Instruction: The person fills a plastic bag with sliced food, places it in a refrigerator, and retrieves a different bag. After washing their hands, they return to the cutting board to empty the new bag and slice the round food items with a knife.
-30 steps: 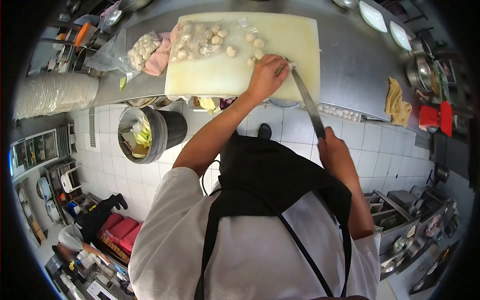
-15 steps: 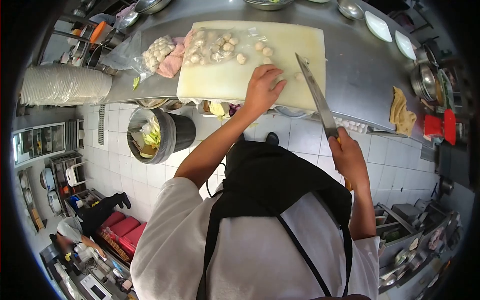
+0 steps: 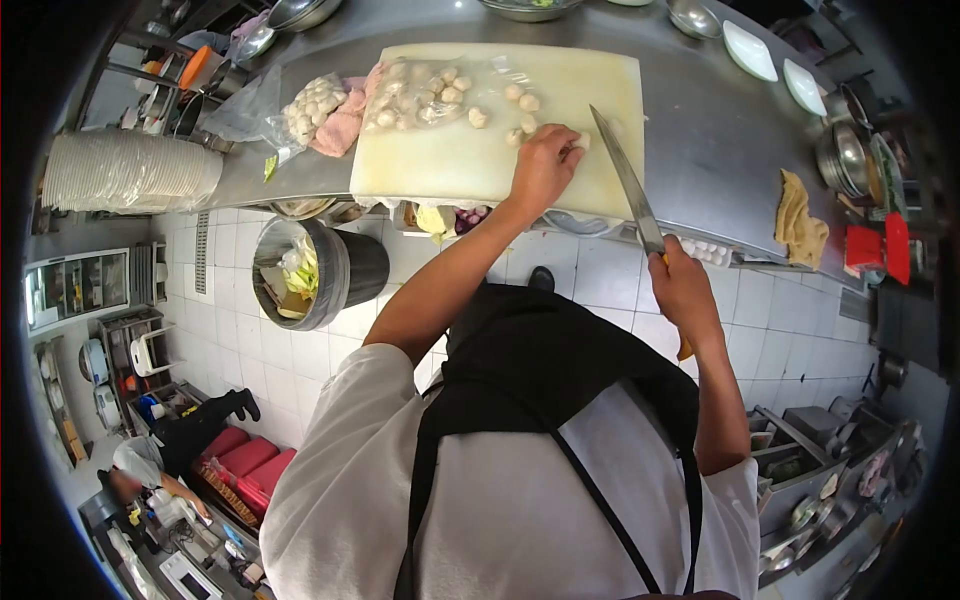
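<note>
My right hand [image 3: 684,285] grips a long knife [image 3: 628,178] by its yellow-orange handle, the blade angled up over the right part of the white cutting board [image 3: 430,170]. On that board my left hand [image 3: 547,165] has its fingers drawn together around a pale meatball [image 3: 583,141], left of the blade. Several loose meatballs [image 3: 528,102] lie just beyond the left hand. More sit in and beside a clear plastic bag [image 3: 418,92] at the board's upper left.
Left of the board are a bag of pale balls [image 3: 316,103], a pink cloth [image 3: 342,128] and stacked plastic lids [image 3: 130,172]. White dishes [image 3: 750,52] and a tan cloth [image 3: 800,222] are on the right. A lined bin [image 3: 320,270] stands below. Another person [image 3: 150,455] is at lower left.
My left hand has moved slightly right, its spread fingers closing on the meatball near the blade. The knife remains in my right hand, which has shifted slightly up and left.
</note>
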`<state>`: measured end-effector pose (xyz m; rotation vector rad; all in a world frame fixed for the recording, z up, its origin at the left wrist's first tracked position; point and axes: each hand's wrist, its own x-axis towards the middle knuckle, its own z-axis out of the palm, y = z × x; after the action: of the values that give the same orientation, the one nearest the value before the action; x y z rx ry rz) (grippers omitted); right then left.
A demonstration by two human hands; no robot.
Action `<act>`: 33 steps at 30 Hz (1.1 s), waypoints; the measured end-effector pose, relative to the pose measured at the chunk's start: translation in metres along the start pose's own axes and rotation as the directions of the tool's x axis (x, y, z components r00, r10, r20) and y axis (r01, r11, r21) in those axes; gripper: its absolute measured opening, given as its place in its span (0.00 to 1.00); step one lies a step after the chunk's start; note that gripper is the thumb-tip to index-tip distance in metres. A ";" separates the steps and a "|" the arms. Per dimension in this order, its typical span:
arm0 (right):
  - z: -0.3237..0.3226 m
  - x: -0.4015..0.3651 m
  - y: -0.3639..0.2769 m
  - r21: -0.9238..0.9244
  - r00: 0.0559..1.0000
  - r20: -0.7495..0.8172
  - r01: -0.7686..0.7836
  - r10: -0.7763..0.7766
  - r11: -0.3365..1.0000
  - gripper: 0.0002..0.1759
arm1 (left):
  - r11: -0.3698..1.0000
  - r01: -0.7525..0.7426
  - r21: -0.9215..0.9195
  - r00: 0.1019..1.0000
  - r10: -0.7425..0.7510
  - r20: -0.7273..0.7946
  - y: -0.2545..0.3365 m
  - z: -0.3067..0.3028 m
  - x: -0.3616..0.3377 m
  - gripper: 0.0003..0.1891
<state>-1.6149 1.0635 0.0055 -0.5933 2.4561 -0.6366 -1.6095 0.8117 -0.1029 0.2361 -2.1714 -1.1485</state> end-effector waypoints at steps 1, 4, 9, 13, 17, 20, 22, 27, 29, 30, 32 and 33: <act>-0.003 -0.002 -0.005 -0.018 1.000 0.001 -0.006 0.006 1.000 0.11 | 1.000 0.000 -0.009 1.000 0.000 -0.014 0.002 -0.001 0.001 0.08; -0.011 -0.017 -0.020 -0.048 1.000 0.011 -0.020 0.020 0.999 0.11 | 0.999 0.023 -0.039 0.999 -0.025 -0.048 0.000 -0.003 0.000 0.07; -0.011 -0.029 -0.024 -0.057 0.998 0.054 -0.033 0.036 0.998 0.10 | 0.995 0.053 -0.085 0.996 -0.059 -0.068 -0.002 -0.001 0.000 0.05; -0.007 -0.036 -0.020 -0.115 0.999 0.033 0.037 -0.033 0.993 0.09 | 0.993 0.076 -0.092 0.995 -0.082 -0.058 -0.004 0.000 -0.002 0.05; -0.007 -0.037 -0.021 -0.163 0.999 0.036 0.027 -0.022 0.986 0.09 | 0.995 0.047 -0.092 0.997 -0.052 -0.050 -0.007 0.001 -0.002 0.05; 0.006 -0.027 -0.016 -0.174 0.999 0.050 0.029 -0.021 0.984 0.10 | 0.999 0.038 -0.015 0.999 -0.039 -0.020 -0.006 -0.001 -0.003 0.06; 0.014 -0.010 -0.023 -0.178 0.995 0.079 -0.039 0.054 0.983 0.13 | 1.000 -0.005 0.008 1.000 0.005 -0.018 -0.006 -0.001 -0.004 0.06; 0.014 0.022 -0.028 -0.082 0.999 0.030 0.018 -0.016 0.996 0.13 | 0.998 -0.056 0.010 0.998 0.057 -0.034 -0.004 -0.003 -0.004 0.06; 0.003 0.017 -0.035 -0.030 1.000 0.010 0.002 -0.001 1.000 0.13 | 0.996 -0.079 0.045 0.996 0.081 -0.043 0.001 -0.009 -0.004 0.07; -0.003 0.012 -0.038 0.008 0.999 0.035 -0.028 0.027 1.000 0.13 | 0.990 -0.091 0.105 0.990 0.101 -0.095 0.000 -0.014 -0.002 0.08; -0.014 -0.008 -0.043 0.033 0.998 0.061 -0.016 0.014 0.999 0.12 | 0.969 -0.105 0.222 0.973 0.146 -0.181 -0.003 -0.032 -0.004 0.10; -0.015 -0.016 -0.042 0.047 0.998 0.068 -0.012 0.009 0.999 0.12 | 0.969 -0.064 0.239 0.976 0.110 -0.187 -0.007 -0.040 -0.002 0.12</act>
<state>-1.5996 1.0436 0.0458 -0.5739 2.3727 -0.6581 -1.5837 0.7818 -0.0931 0.3384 -2.1124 -0.7861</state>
